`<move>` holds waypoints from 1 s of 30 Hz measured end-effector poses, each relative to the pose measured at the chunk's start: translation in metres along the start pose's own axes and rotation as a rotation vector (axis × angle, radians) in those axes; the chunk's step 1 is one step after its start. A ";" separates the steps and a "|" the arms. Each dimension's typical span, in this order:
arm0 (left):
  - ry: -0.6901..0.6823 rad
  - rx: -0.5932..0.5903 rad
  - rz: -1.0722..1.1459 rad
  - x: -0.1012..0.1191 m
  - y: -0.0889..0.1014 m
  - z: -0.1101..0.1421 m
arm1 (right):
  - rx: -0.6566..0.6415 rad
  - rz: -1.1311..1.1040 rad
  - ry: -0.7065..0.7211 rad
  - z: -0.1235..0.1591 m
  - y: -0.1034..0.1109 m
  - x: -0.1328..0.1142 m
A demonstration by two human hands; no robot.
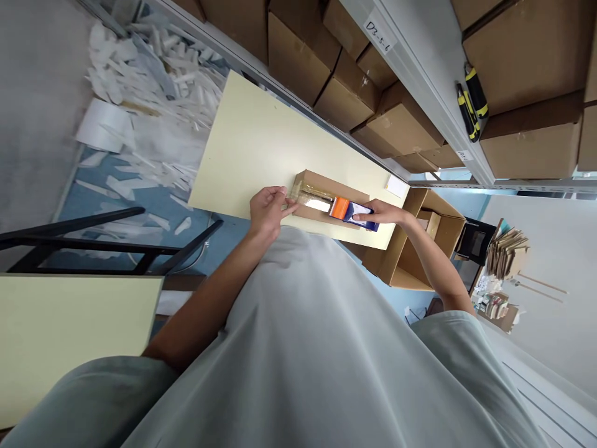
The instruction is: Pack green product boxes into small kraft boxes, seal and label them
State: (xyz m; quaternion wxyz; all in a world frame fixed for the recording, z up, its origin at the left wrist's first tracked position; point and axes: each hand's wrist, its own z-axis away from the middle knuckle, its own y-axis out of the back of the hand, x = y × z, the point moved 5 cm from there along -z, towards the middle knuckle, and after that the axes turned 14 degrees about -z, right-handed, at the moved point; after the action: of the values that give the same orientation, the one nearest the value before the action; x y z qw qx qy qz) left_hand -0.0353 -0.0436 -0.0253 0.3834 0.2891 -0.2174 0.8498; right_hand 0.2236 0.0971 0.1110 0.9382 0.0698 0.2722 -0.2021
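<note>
A long, narrow cardboard box point(333, 182) lies on the pale yellow tabletop. Shiny clear packing tape point(308, 196) runs along its top, from its left end to an orange and dark-blue tape dispenser point(341, 208). Around the dispenser's blue right part, my right hand point(380, 212) is closed, with the thumb on top. At the left end of the box, my left hand point(268, 213) has its fingertips bunched at the tape's end, seemingly pinching it; the exact contact is too small to make out.
Metal shelving point(420, 68) filled with cardboard boxes borders the table's far side, with two yellow-black utility knives point(469, 112) on a shelf. White scrap point(153, 124) covers the floor at left. An open carton point(415, 249) stands right of the table point(247, 130).
</note>
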 end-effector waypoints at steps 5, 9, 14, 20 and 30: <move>0.013 -0.072 0.074 0.007 -0.010 0.004 | 0.024 0.072 -0.045 0.029 0.002 -0.021; -0.023 -0.076 0.098 0.013 -0.011 0.008 | 0.051 0.115 -0.017 0.039 0.009 -0.037; -0.011 -0.073 0.109 0.013 -0.008 0.007 | 0.047 0.104 -0.055 0.024 0.013 -0.032; 0.000 -0.066 0.101 0.004 -0.005 0.002 | 0.008 0.091 -0.044 -0.002 0.008 -0.016; -0.014 0.089 -0.040 -0.005 -0.001 -0.005 | -0.012 0.022 -0.041 -0.009 0.001 -0.003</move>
State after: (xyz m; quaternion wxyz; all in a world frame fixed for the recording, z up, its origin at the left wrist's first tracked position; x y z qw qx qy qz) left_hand -0.0335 -0.0430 -0.0324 0.3854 0.3162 -0.1765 0.8487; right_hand 0.2173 0.1010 0.1054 0.9461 0.0630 0.2536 -0.1916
